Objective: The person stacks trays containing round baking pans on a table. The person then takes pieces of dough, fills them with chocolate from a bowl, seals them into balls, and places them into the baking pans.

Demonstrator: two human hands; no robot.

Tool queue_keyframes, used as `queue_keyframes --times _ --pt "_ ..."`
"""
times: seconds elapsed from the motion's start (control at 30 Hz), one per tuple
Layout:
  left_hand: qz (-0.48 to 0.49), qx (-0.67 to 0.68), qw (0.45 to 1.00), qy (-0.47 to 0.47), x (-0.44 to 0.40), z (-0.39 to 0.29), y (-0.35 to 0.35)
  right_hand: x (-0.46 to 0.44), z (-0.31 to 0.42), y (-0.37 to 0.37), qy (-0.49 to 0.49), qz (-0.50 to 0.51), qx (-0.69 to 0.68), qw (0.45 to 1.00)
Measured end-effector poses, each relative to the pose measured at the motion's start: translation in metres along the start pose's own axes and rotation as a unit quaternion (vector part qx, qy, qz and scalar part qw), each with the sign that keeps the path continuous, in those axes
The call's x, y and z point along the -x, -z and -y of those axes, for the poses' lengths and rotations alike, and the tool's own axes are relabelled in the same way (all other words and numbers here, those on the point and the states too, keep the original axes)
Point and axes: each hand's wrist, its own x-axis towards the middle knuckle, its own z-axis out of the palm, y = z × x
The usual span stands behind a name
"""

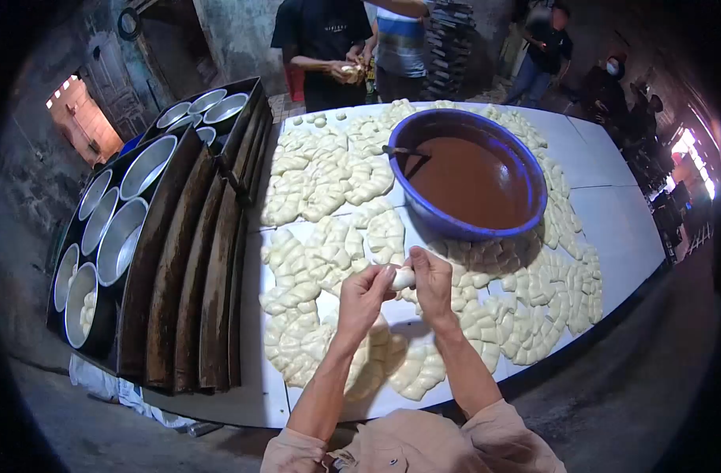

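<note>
I have the left fingers (374,284) and right fingers (426,272) pinching a small pale dough piece (404,278) between them, held above the worktop (612,213). Dough clusters (305,272) surround them below; the blue basin (455,229) of brown mixture sits just beyond the right fingers.

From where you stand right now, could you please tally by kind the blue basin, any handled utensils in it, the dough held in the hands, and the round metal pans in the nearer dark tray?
Blue basin: 1
Handled utensil in it: 1
Held dough piece: 1
Round metal pans in the nearer dark tray: 6
Total: 9
</note>
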Motion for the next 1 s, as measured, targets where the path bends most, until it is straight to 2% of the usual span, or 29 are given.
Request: queue_keyframes --times 0.07,0.1,0.17,0.23,0.27,0.37,0.4,0.43,0.5,0.53,0.57,0.6,0.67,0.73,0.77,0.8,0.83,0.87,0.9,0.93,0.97,1.0 --pt "-0.021 -0.043 0.999 0.025 0.011 -0.002 0.013 0.007 0.002 0.003 -0.054 0.085 0.062 0.993" --pt "-0.008 -0.097 0.995 -0.004 0.014 0.006 0.028 0.014 0.002 0.0 -0.051 0.124 0.077 0.988" --pt "-0.041 -0.082 0.996 0.018 0.03 0.015 0.051 0.036 0.014 -0.01 -0.043 0.171 0.111 0.978" --pt "-0.075 -0.124 0.987 0.072 0.052 0.016 0.076 0.06 0.012 -0.023 0.062 0.245 0.103 0.962" --pt "-0.088 -0.107 0.988 0.07 0.069 0.02 0.086 0.073 0.012 -0.029 0.116 0.279 0.095 0.948" --pt "-0.145 -0.134 0.969 0.151 0.125 0.002 0.111 0.114 0.004 -0.06 0.008 0.351 0.048 0.935" --pt "-0.164 -0.12 0.965 0.166 0.145 0.001 0.122 0.127 0.003 -0.073 -0.084 0.366 0.01 0.927" --pt "-0.176 -0.203 0.949 0.165 0.166 0.023 0.149 0.139 0.0 -0.085 -0.102 0.38 -0.009 0.919" --pt "-0.336 -0.209 0.901 0.175 0.209 -0.006 0.151 0.169 -0.016 -0.122 -0.17 0.409 -0.066 0.894" --pt "-0.33 -0.213 0.909 0.139 0.227 0.001 0.163 0.182 -0.024 -0.145 -0.216 0.42 -0.108 0.875" --pt "-0.344 -0.272 0.883 0.169 0.238 -0.002 0.165 0.189 -0.028 -0.161 -0.237 0.443 -0.101 0.859" --pt "-0.357 -0.33 0.851 0.199 0.248 -0.006 0.167 0.185 -0.023 -0.171 -0.187 0.488 -0.001 0.853" --pt "-0.274 -0.453 0.842 0.104 0.264 0.044 0.203 0.195 -0.048 -0.191 -0.027 0.529 0.109 0.841" --pt "-0.241 -0.511 0.824 0.046 0.275 0.061 0.214 0.185 -0.036 -0.189 -0.015 0.529 0.099 0.843" --pt "-0.247 -0.511 0.823 0.031 0.267 0.06 0.209 0.179 -0.036 -0.183 -0.018 0.498 0.103 0.861" --pt "-0.249 -0.51 0.823 0.012 0.261 0.059 0.209 0.168 -0.023 -0.173 -0.045 0.412 0.084 0.906" --pt "-0.245 -0.508 0.825 0.02 0.265 0.065 0.213 0.14 -0.003 -0.158 -0.094 0.399 0.118 0.905" --pt "-0.239 -0.504 0.829 0.026 0.271 0.073 0.216 0.129 -0.014 -0.145 -0.06 0.286 0.144 0.945" --pt "-0.232 -0.5 0.834 0.029 0.274 0.082 0.219 0.107 -0.014 -0.135 -0.079 0.197 0.179 0.961" --pt "-0.223 -0.495 0.839 0.03 0.271 0.088 0.22 0.084 -0.011 -0.123 -0.013 0.134 0.248 0.959" --pt "-0.236 -0.525 0.818 0.011 0.265 0.083 0.215 0.065 -0.027 -0.111 0.045 0.097 0.326 0.939" --pt "-0.25 -0.554 0.794 -0.008 0.261 0.07 0.208 0.05 -0.042 -0.101 0.083 0.102 0.375 0.918"
